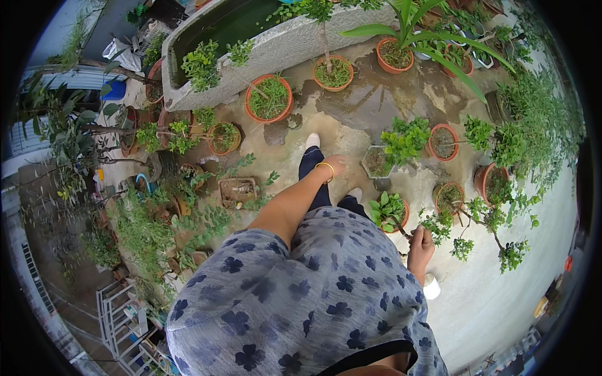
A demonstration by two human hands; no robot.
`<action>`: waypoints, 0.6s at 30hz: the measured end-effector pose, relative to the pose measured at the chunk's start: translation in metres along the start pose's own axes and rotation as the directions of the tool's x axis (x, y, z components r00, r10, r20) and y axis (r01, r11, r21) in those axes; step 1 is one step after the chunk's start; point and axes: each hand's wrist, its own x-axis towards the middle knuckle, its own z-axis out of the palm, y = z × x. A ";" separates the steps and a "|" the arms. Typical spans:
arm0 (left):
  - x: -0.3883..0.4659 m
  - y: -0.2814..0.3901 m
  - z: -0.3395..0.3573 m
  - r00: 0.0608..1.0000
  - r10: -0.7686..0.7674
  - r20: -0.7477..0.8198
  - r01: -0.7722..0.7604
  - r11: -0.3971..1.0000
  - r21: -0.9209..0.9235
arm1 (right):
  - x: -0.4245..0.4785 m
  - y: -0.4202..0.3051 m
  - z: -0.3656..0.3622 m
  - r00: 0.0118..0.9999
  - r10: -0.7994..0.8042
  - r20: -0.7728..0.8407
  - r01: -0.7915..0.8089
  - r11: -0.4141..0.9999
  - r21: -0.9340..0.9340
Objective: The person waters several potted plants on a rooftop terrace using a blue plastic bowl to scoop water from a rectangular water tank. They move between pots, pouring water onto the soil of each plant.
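My left hand [336,164] hangs over the concrete floor in front of my legs, a yellow bangle [331,172] around its wrist. Its fingers are partly hidden, and I see nothing held in it. Nearest to it is a hexagonal planter [377,170] with a small leafy shrub [405,140]. At my right side, my right hand [421,244] has its fingers curled in. A woody stem [400,229] from a broad-leaved potted plant [388,207] reaches beside these fingers; whether they touch it is unclear. A white container [431,286] shows partly beyond my right wrist.
A long stone trough [287,54] holding greenish water crosses the top. Several orange pots [268,98] with plants stand along it and to the right. A rectangular planter [237,192] and dense foliage [136,230] lie left, with a metal rack [113,319] below. Wet patches [371,94] mark the floor.
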 end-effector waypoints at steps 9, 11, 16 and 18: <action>-0.081 -0.138 -0.211 0.779 -0.531 -0.334 0.155 0.678 -0.718 | 0.108 -0.208 0.241 0.723 -0.214 0.657 0.206 0.974 0.090; -0.091 -0.240 -0.239 0.795 -0.362 -0.487 0.185 0.909 -0.375 | 0.130 -0.257 0.301 0.678 -0.209 0.705 0.182 0.977 0.115; -0.114 -0.212 -0.304 0.700 -0.552 -0.452 0.244 0.781 -0.575 | 0.221 -0.349 0.433 0.757 -0.231 0.611 0.115 0.968 0.225; -0.120 -0.227 -0.320 0.699 -0.534 -0.475 0.219 0.792 -0.570 | 0.261 -0.378 0.485 0.792 -0.202 0.576 0.047 0.961 0.272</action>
